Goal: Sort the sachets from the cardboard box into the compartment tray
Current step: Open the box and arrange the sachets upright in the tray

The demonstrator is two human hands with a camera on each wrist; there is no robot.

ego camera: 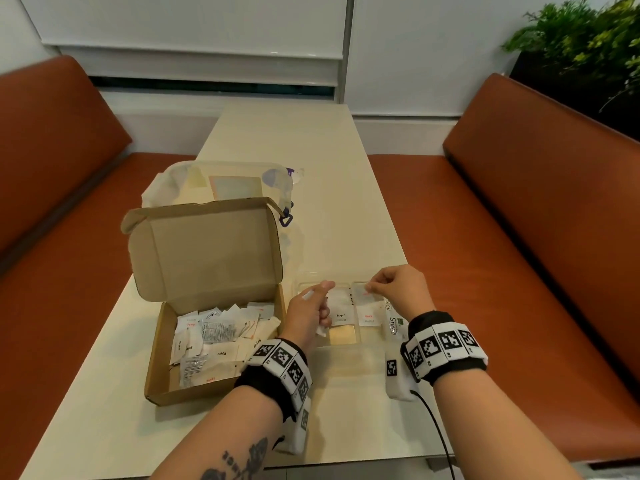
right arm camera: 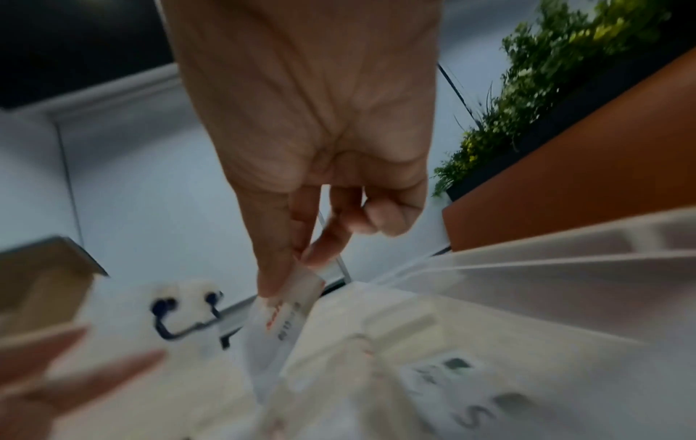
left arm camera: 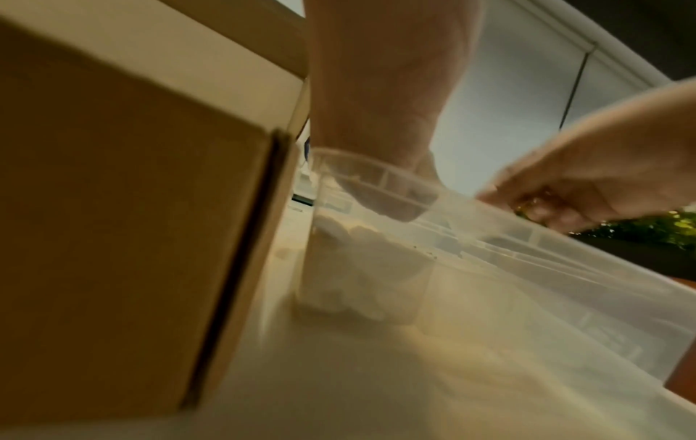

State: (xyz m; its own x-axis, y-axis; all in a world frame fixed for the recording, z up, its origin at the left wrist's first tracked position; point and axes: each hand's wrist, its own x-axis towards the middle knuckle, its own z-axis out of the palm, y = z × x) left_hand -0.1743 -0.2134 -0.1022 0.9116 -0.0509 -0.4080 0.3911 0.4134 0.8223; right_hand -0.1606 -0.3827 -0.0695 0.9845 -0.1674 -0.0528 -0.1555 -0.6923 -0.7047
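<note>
Right hand (ego camera: 398,289) thumb and forefinger pinched a red-printed sachet (right arm camera: 280,315) over the compartment tray (ego camera: 346,348). Left hand (ego camera: 310,313) curled round white sachets. Pepper, salt and Stevia compartments partly filled; many sachets left in the cardboard box (ego camera: 156,344).

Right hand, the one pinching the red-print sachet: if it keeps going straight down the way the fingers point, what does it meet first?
Most likely the sachets already lying in the compartment tray. The right hand holds its sachet just over that red-print pile; depth is unclear.
</note>
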